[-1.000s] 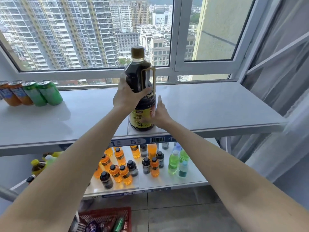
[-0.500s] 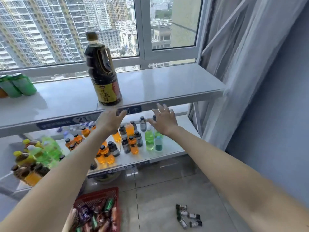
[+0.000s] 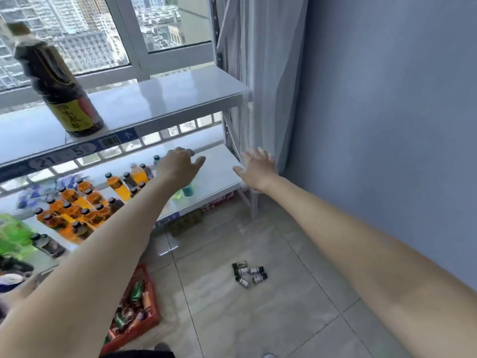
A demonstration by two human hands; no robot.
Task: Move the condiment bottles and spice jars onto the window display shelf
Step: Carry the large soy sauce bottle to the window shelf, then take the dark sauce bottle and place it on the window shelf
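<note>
**Two hands free, sauce bottle on top shelf**

One dark sauce bottle (image 3: 55, 81), yellow label, gold cap, stands upright on the window display shelf (image 3: 165, 99), near its front edge, left part of view. No hand touches it.

L hand (image 3: 178, 167): held out in front of the lower shelf (image 3: 219, 171), fingers loosely curled, thumb out to the right, holding nothing. R hand (image 3: 258, 167): palm down, fingers spread and straight, holding nothing, near the lower shelf's right end, beside the curtain (image 3: 260, 73).

Small jars (image 3: 247, 273): cluster lying on the floor tiles (image 3: 258, 319), well apart from both hands; labels too small to read.

Lower shelf carries orange drink bottles (image 3: 85, 205) w/ dark caps; green bottles (image 3: 13, 233) at far left, blurred. Red basket (image 3: 144, 311) on the floor at lower left, packed w/ assorted items.
</note>
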